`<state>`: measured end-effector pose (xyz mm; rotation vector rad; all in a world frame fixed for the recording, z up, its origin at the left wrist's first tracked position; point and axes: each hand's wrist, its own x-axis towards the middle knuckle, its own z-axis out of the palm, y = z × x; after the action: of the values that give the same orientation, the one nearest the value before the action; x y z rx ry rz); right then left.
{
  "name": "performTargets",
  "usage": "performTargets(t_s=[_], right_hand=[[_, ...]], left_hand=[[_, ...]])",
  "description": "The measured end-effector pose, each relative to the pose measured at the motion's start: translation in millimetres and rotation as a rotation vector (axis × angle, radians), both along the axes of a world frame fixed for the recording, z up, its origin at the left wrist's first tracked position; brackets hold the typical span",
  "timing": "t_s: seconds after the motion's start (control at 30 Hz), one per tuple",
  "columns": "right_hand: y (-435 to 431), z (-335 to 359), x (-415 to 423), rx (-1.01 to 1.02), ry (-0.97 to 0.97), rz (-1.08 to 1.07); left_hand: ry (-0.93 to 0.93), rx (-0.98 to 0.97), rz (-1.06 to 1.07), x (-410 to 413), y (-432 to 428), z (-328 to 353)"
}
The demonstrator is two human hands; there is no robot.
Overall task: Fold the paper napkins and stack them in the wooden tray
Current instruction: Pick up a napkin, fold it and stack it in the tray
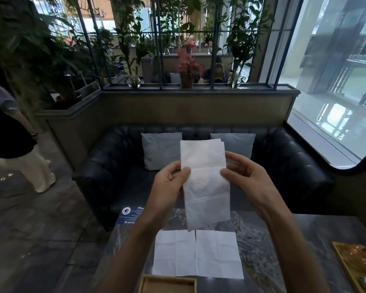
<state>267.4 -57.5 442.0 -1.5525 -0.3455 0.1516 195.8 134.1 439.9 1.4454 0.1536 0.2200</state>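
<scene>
Left hand (169,182) and right hand (244,176) pinch folded paper napkin (205,182) mid-air | two unfolded napkins (197,253) on marble table (283,250) | wooden tray (167,283) near edge

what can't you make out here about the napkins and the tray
- Wooden tray, head view: cut off by the bottom edge; its contents can't be seen.
- Held napkin: its layer count is unclear.
- Flat napkins: one sheet or several, can't tell.
- Left hand and right hand: fingers behind the napkin hidden.

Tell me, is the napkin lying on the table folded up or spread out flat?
Spread out. The napkin on the table lies open and flat on the marble table, showing only crease lines, near the wooden tray.
</scene>
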Motion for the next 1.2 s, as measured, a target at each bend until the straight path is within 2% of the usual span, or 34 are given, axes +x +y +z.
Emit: performTargets(t_s=[0.17,0.47,0.6,0.73,0.87,1.0,1.13,1.2], right_hand=[[-1,1,1,0.013,-0.015,0.033],[6,5,-3,0.023,0.005,-0.048],[7,6,-4,0.053,-0.02,-0.066],[5,13,-7,0.119,-0.065,0.007],[-3,18,-11,0.14,-0.232,0.059],[-6,23,-12,0.193,-0.355,0.071],[-9,25,-10,0.104,-0.503,0.074],[-10,25,-9,0.062,-0.567,0.082]], left_hand=[[-0.015,0.01,0.009,0,-1,-1],[0.001,0.004,-0.002,-6,4,5],[-0.026,0.091,-0.05,-7,10,9],[-0.09,0.129,-0.126,-9,18,17],[-0.16,0.087,-0.201,-12,25,22],[-0.215,-0.126,-0.31,-15,25,23],[-0.189,0.065,-0.145,-15,17,25],[-0.202,0.108,-0.133,-15,14,28]])
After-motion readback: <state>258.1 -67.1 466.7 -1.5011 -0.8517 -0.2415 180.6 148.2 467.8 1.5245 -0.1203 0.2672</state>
